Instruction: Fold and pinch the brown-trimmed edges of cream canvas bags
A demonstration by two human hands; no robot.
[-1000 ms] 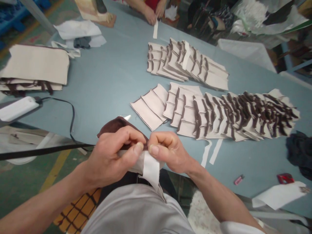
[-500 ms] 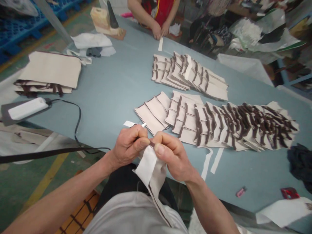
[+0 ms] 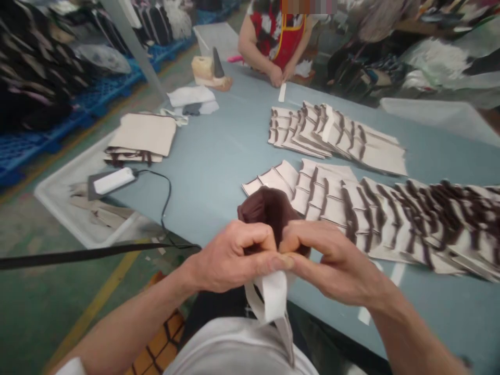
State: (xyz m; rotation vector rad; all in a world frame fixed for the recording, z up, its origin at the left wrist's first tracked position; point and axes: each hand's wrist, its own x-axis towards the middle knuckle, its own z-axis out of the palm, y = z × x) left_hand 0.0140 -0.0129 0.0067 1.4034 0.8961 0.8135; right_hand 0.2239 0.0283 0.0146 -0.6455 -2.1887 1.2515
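Observation:
Both of my hands pinch a cream canvas piece [image 3: 273, 297] at the table's near edge, with their fingertips meeting at its top. My left hand [image 3: 234, 255] grips from the left and my right hand [image 3: 332, 265] from the right. A bunched dark brown fabric [image 3: 269, 211] bulges above my fingers and joins the canvas. My fingers hide where the two fabrics meet. A white band of the canvas hangs below my hands, over my lap. Just beyond my hands lie rows of folded canvas pieces with brown edging [image 3: 328, 195].
A co-worker's hands [image 3: 282, 77] rest at the far side of the pale blue table [image 3: 211, 151]. A canvas stack [image 3: 142, 135] and a white corded device [image 3: 114, 180] lie left, above a white tray [image 3: 78, 198]. A black strap [image 3: 78, 256] crosses low left.
The view has swung left and shifted back. My hands have drawn closer together, and the brown fabric now bulges above them. The white canvas band hangs shorter.

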